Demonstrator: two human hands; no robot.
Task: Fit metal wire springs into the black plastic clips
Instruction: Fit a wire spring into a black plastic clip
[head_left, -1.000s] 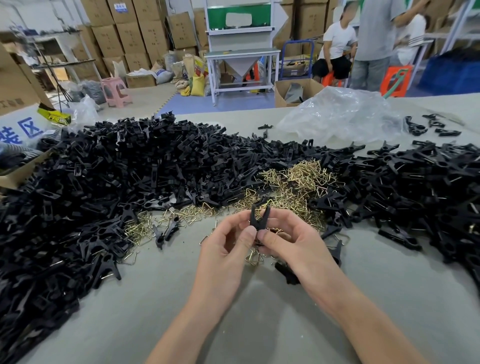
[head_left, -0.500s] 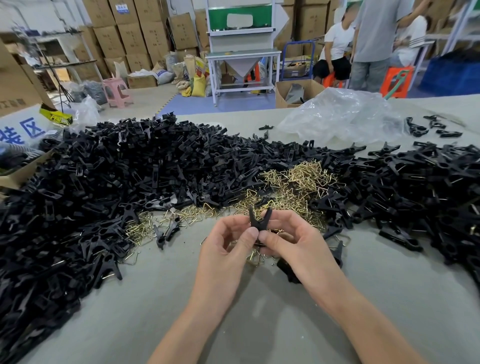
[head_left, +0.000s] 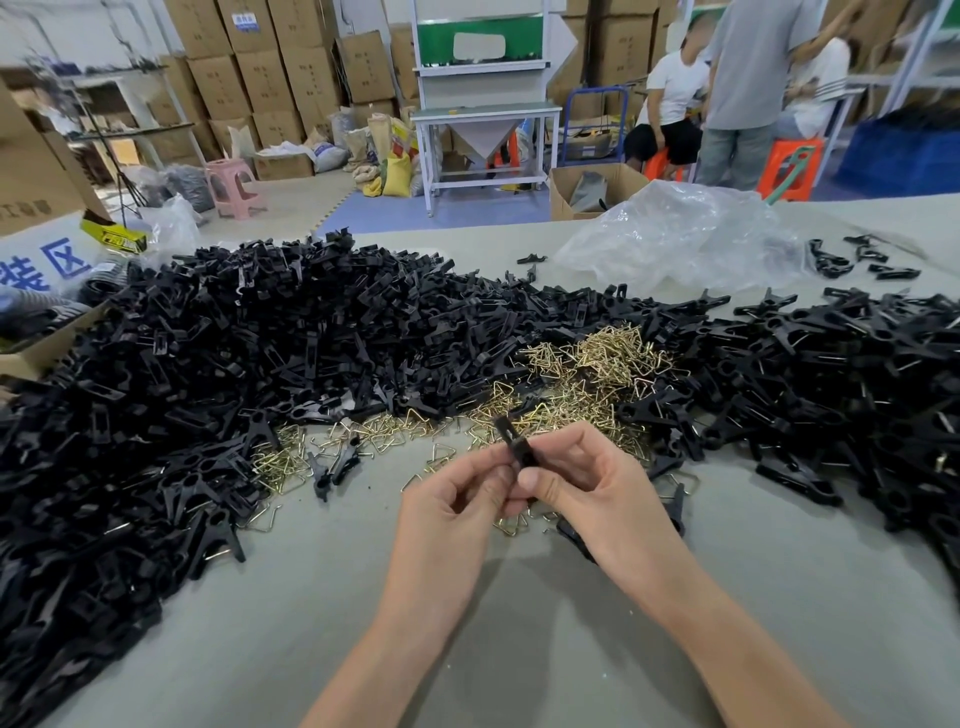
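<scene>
One clip (head_left: 513, 440) held, heaps (head_left: 234, 364) flanking springs (head_left: 597, 364), bag (head_left: 675, 234) beyond

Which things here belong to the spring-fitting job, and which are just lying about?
Job: black clip pinched by left hand and right hand; wire springs; heap of black clips.
Lying about: clear plastic bag; pink stool; cardboard boxes.

Left hand (head_left: 452, 512), right hand (head_left: 597, 499) bare; forearms (head_left: 395, 649) bare to frame edge.
</scene>
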